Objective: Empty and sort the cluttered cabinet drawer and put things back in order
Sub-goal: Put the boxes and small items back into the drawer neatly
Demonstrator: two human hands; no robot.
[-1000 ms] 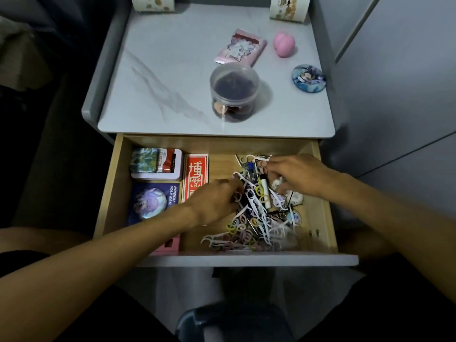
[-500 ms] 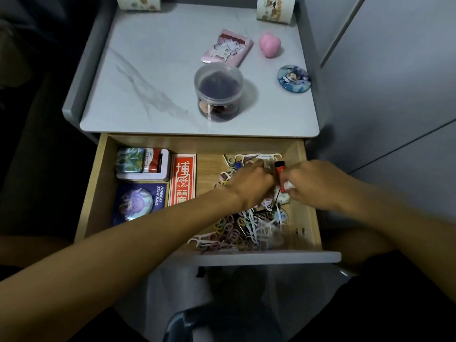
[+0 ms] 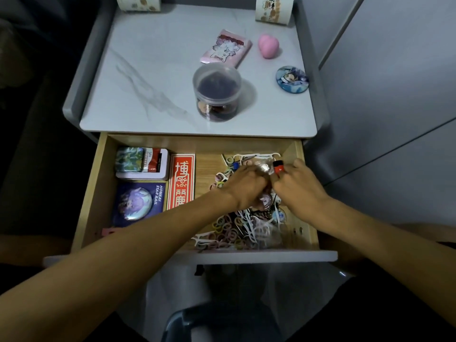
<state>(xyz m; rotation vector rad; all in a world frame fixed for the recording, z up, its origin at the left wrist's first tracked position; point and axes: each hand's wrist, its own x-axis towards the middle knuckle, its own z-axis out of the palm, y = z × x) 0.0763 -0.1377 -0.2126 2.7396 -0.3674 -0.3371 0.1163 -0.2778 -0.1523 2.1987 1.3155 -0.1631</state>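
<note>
- Both hands are in the open drawer [image 3: 86, 198], over its right half, knuckles almost touching.
- Right hand [image 3: 299, 192]: fingers curled in, pinching a small red item [image 3: 278, 167] with a dark top, held upright just above the clutter near the drawer's back right corner.
- Left hand [image 3: 246, 185]: fingers bent down into the heap, palm facing down. Something clear and shiny [image 3: 263, 168] glints at its fingertips, but I can't tell whether it is gripped or only touched.
- Below both wrists lies the tangle of white floss picks and pastel hair ties [image 3: 229, 229], spread from mid-drawer to the front right.
- The left half is tidy: a printed tin [image 3: 142, 163] at the back, a blue boxed badge [image 3: 139, 204] in front of it, and a red card box [image 3: 182, 183] alongside, partly crossed by the left forearm.
- Up on the marble top [image 3: 148, 45]: a clear lidded jar [image 3: 217, 92], a pink packet [image 3: 225, 46], a pink heart-shaped piece [image 3: 268, 45] and a round badge [image 3: 292, 78], all apart from each other.
</note>
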